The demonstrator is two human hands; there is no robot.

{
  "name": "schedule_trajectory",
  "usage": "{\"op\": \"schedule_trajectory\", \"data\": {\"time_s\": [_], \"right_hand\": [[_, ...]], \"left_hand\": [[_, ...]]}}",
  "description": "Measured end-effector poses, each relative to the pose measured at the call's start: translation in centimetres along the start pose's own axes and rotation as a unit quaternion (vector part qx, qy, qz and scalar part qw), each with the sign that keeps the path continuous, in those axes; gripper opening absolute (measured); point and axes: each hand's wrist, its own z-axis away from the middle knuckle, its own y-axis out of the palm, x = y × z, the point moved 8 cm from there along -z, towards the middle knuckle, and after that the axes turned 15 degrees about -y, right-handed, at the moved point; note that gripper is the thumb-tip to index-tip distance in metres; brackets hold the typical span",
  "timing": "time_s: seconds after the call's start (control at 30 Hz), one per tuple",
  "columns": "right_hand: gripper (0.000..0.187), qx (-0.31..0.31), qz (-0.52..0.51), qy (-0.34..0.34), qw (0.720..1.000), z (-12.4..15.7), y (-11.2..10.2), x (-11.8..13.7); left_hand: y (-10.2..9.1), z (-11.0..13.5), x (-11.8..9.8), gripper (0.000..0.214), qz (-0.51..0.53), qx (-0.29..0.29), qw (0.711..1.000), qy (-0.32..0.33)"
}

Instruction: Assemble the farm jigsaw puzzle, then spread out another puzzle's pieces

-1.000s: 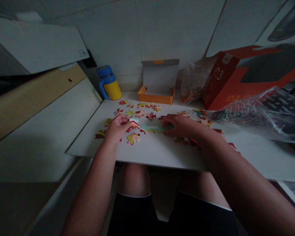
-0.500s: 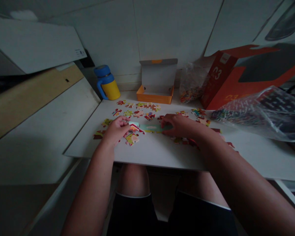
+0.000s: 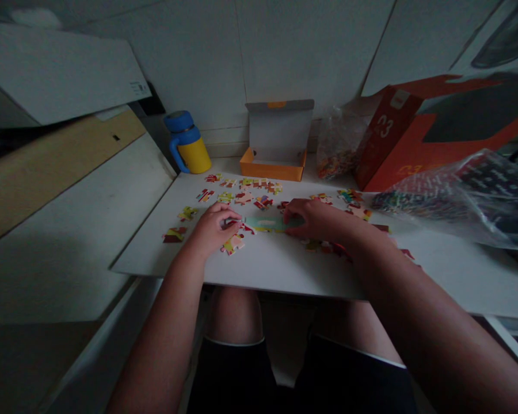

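Observation:
In the head view, a pale green strip of joined puzzle pieces (image 3: 265, 224) lies flat on the white table (image 3: 259, 267). My left hand (image 3: 216, 230) is at its left end, thumb and fingers closed on a puzzle piece that they mostly hide. A red-edged piece (image 3: 247, 228) shows just beside those fingertips. At the strip's other end my right hand (image 3: 308, 218) has its thumb and fingers closed on the edge. Below my left fingertips lies a yellow-green and pink puzzle piece (image 3: 233, 244).
Loose puzzle pieces (image 3: 243, 198) are spread behind and beside my hands. Along the back stand a blue and yellow flask (image 3: 194, 150), an open orange box (image 3: 271, 171), a plastic bag of pieces (image 3: 334, 155) and a large red box (image 3: 388, 138). Another clear bag (image 3: 449, 198) lies at right.
My left hand has moved slightly right, bringing its puzzle piece down against the strip's left end; the fingers now cover most of it. My right hand has stayed at the strip's right end.

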Motion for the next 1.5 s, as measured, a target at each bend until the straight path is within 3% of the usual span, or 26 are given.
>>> {"op": "schedule_trajectory", "data": {"time_s": [0.27,0.67,0.77,0.87,0.93,1.07,1.23,1.37,1.5], "right_hand": [[0.02,-0.005,0.0,-0.001,1.0,0.0,-0.1,0.0],[0.02,-0.004,0.003,0.0,1.0,-0.1,-0.1,0.0],[0.019,-0.008,0.005,0.0,1.0,-0.1,0.0,-0.1],[0.018,-0.012,0.003,0.003,1.0,0.0,0.1,-0.3],[0.019,-0.01,-0.001,0.007,1.0,0.1,0.1,-0.4],[0.019,-0.007,-0.003,0.004,1.0,0.0,0.2,-0.4],[0.02,-0.007,-0.002,-0.001,1.0,-0.1,0.3,-0.4],[0.02,-0.004,-0.004,0.008,1.0,-0.1,0.4,-0.6],[0.02,-0.005,-0.012,0.009,1.0,0.0,0.5,-0.7]], "left_hand": [[1.3,-0.1,0.0,0.016,0.039,0.079,0.996,-0.004],[1.2,0.0,-0.3,0.015,0.04,0.092,0.995,-0.016],[0.1,0.0,-0.9,0.012,0.031,0.039,0.999,0.013],[-1.9,1.3,-2.3,0.008,-0.007,-0.067,0.997,0.039],[-2.5,2.8,-3.1,0.011,-0.054,-0.1,0.993,0.035],[-1.2,6.7,-3.8,0.008,-0.129,-0.044,0.99,0.024],[-0.6,10.4,-4.0,0.011,-0.144,-0.031,0.989,0.025],[-0.3,11.3,-4.9,0.01,-0.129,0.001,0.991,0.036],[-1.2,9.7,-5.4,0.015,-0.144,-0.016,0.988,0.049]]}}
